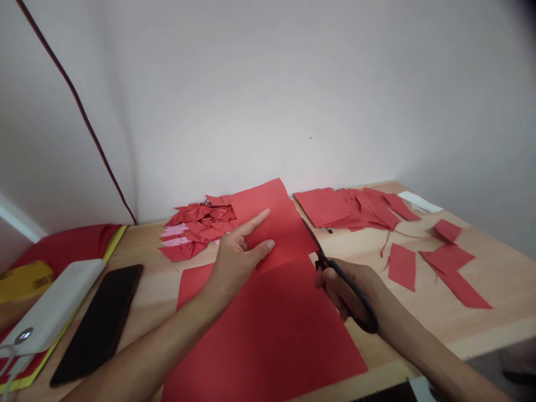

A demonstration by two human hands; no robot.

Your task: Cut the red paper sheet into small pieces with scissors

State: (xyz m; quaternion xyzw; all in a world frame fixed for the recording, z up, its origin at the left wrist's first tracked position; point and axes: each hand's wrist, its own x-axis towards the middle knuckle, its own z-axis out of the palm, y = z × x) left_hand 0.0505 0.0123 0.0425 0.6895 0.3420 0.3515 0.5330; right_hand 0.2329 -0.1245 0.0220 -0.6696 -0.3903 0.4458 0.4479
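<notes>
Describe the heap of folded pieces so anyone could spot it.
On the light wooden table, look by the white wall, beyond the left hand. The heap of folded red paper pieces lies there; unlike the flat red paper squares to its right, it is creased and jumbled.

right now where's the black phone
In the head view, the phone lies flat at left, between the white power bank and the large red sheet.

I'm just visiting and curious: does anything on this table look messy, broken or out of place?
Nothing looks broken. The right side of the table is untidy: red offcuts lie loose at odd angles, with a thin curled strip among them, beside the right hand holding scissors.
</notes>
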